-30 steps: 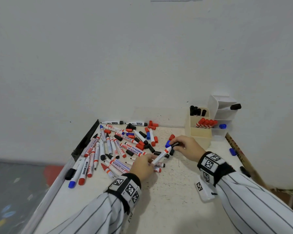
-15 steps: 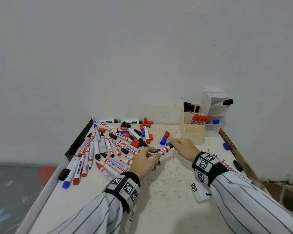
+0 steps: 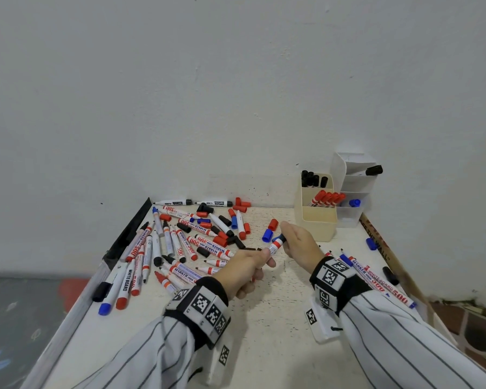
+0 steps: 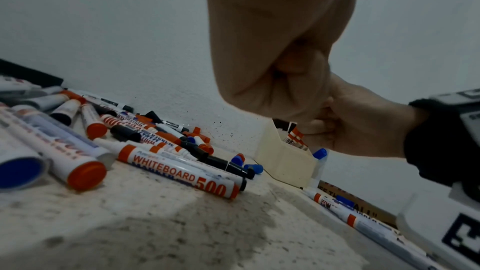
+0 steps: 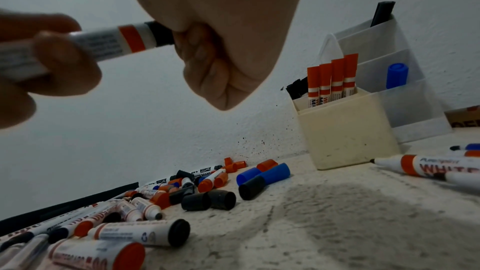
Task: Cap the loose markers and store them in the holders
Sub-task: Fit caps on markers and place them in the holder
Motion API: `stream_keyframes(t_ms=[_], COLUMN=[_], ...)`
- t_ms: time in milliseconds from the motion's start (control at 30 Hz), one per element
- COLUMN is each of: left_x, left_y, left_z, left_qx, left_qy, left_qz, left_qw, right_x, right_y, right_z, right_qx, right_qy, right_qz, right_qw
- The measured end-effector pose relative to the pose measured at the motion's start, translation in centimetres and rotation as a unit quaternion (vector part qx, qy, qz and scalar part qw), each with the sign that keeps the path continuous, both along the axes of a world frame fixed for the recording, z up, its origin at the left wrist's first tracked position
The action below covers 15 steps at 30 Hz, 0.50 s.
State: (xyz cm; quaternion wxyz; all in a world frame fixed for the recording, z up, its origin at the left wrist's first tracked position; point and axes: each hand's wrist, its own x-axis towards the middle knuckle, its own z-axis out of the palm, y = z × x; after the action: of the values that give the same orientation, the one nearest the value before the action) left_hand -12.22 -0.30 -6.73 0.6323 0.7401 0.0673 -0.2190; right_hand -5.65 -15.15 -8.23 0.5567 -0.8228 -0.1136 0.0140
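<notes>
Now, hands: my left hand (image 3: 247, 266) grips the marker (image 3: 275, 245) barrel above the bench (image 3: 264, 346) middle; my right hand (image 3: 300, 242) curls round its black cap (image 5: 161, 33).
Cap risk: pushed on crooked, it may not seat.
Colour risk: black cap, red-banded barrel; possible mismatch.
Holder (image 3: 316, 223): far right corner.

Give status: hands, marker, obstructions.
Left hand grips marker barrel. Right hand grips black cap on its tip. Cream holder right behind; nothing in the way.
</notes>
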Motion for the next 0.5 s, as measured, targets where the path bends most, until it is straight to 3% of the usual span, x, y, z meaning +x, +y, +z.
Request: stream_keyframes(t_ms=[133,267,400,500], left_x=[0.0,-0.1,0.0,-0.1], left_y=[0.4,0.8,0.5,0.4], left_z=[0.1,0.0,-0.5,-0.3], left_qx=[-0.057,-0.003,0.104,0.161], left_qy=[0.068,0.068,-0.074,-0.222], left_qz=[-0.021,-0.049,-0.039,0.017], left_qw=[0.996,0.996,0.991,0.962], right_x=[-0.2,-0.3,0.0,0.1], right_y=[0.0,-0.2,-0.5,-0.5], right_z=[-0.2,-1.1,-0.2,1.0], right_qx=[0.053,0.019,-0.041,-0.039], right_qy=[0.012,0.011,-0.014,-0.042], right_qz=[0.04,0.059,0.054,0.002], right_qw=[0.998,0.998,0.998,0.998])
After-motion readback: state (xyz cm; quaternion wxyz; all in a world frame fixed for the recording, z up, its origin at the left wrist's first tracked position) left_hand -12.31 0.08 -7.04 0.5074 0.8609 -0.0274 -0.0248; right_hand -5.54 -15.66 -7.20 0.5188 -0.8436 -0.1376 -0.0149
